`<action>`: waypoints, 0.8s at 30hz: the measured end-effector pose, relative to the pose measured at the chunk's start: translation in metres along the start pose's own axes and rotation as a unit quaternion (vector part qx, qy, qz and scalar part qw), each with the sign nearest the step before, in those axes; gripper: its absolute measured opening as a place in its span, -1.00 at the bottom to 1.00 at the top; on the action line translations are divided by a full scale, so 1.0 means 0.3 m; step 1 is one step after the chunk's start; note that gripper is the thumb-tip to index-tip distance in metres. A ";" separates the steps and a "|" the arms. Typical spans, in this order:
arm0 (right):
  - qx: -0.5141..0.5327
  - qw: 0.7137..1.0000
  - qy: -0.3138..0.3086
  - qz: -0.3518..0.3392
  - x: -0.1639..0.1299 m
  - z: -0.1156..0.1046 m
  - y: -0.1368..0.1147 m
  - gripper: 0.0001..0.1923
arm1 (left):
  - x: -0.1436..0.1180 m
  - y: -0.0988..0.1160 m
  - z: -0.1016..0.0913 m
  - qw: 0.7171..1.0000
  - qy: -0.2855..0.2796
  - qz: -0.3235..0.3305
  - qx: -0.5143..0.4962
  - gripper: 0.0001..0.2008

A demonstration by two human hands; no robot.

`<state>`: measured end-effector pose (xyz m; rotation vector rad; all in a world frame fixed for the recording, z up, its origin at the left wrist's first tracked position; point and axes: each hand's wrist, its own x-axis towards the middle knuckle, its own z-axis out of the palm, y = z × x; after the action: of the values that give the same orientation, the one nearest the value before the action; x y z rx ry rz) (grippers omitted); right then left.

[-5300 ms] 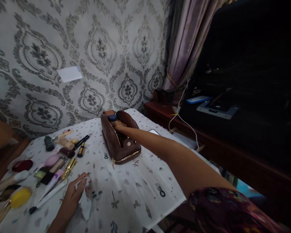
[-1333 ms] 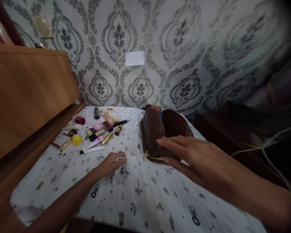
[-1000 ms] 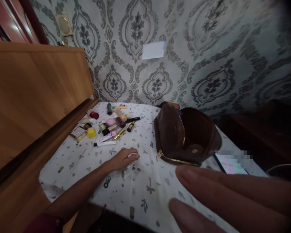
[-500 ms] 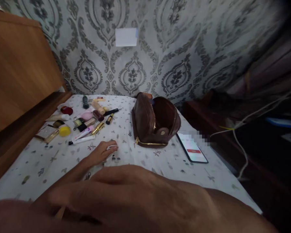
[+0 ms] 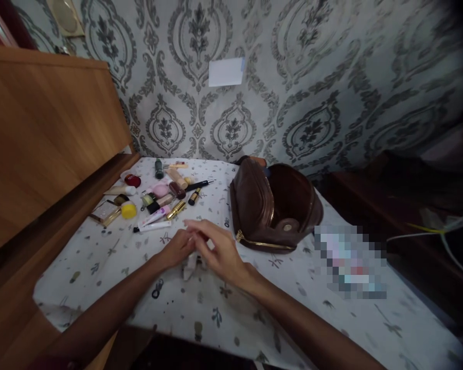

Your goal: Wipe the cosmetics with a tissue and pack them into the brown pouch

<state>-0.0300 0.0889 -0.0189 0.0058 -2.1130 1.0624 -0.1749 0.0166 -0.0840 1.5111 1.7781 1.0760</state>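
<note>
Brown pouch [image 5: 278, 210] unzipped (contents unclear), both hands – left hand [image 5: 176, 250], right hand [image 5: 216, 250] – on tissue [image 5: 190, 263]

Both bare forearms reach forward and meet in front of the body. The left hand [image 5: 176, 250] lies low, palm down, its fingers curled loosely. The right hand [image 5: 216, 252] comes in from the right, wrist slightly bent, fingers spread and slightly arched, its fingertips [image 5: 191, 226] over those of the left hand. Whether either hand grips anything cannot be told.
</note>
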 end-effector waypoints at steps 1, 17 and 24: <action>0.054 0.995 0.024 0.082 0.010 0.016 0.057 -0.70 | 0.003 0.000 -0.002 1.000 0.007 0.006 0.001 -0.61; 0.173 0.932 0.142 0.284 -0.016 0.134 0.373 -0.73 | 0.003 0.039 -0.033 0.998 0.061 0.011 -0.017 -0.72; 0.175 0.935 0.096 0.294 -0.018 0.135 0.377 -0.70 | 0.011 0.009 -0.035 0.993 0.121 -0.003 -0.001 -0.73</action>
<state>-0.0874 0.1332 -0.1148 -0.5671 -1.7543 1.7038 -0.1829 0.0175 -0.0759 1.4233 1.9394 1.3032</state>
